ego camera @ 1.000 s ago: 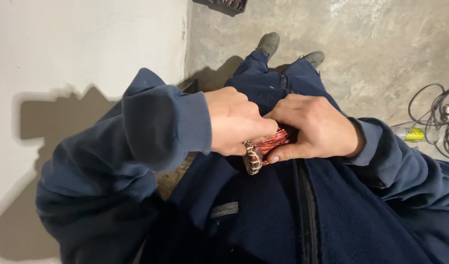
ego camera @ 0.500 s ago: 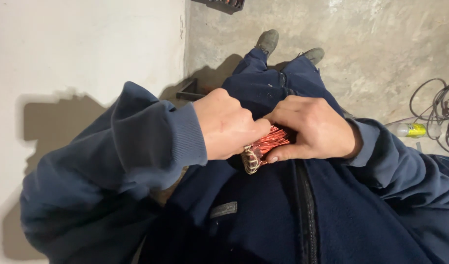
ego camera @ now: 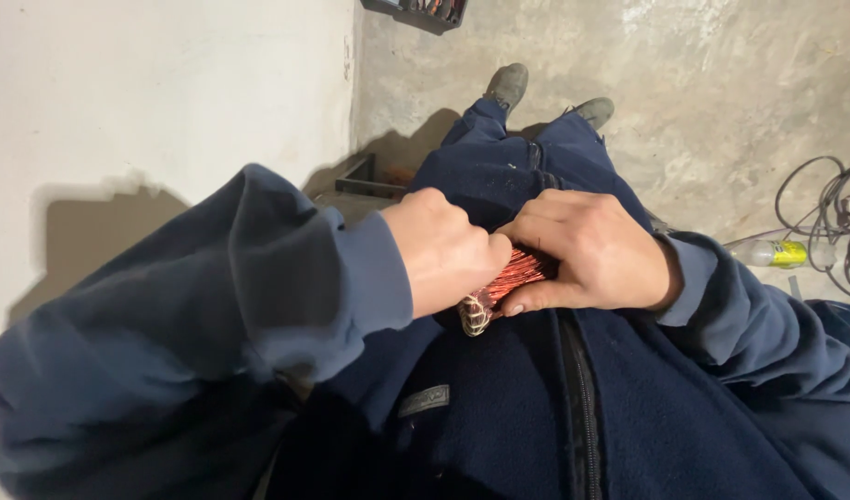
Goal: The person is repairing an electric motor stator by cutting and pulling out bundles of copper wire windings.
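Note:
A bundle of copper wire (ego camera: 508, 281), bound with pale wrapping at its near end, lies between both hands in front of my dark blue fleece jacket. My left hand (ego camera: 443, 248) is closed in a fist around one side of it. Curled over the other side is my right hand (ego camera: 591, 250), its thumb pressed along the bundle's lower edge. Most of the bundle is hidden under the fingers. Both sleeves are dark blue.
I stand on a concrete floor (ego camera: 702, 83), shoes (ego camera: 508, 85) visible below. A white wall (ego camera: 156, 93) rises on the left. Black cables (ego camera: 827, 218) and a plastic bottle (ego camera: 767, 252) lie at the right; a dark crate (ego camera: 420, 11) sits far ahead.
The hands stay clasped on the wire bundle. My left arm has shifted slightly lower and leftward in view, and the right fingers have curled further over the copper.

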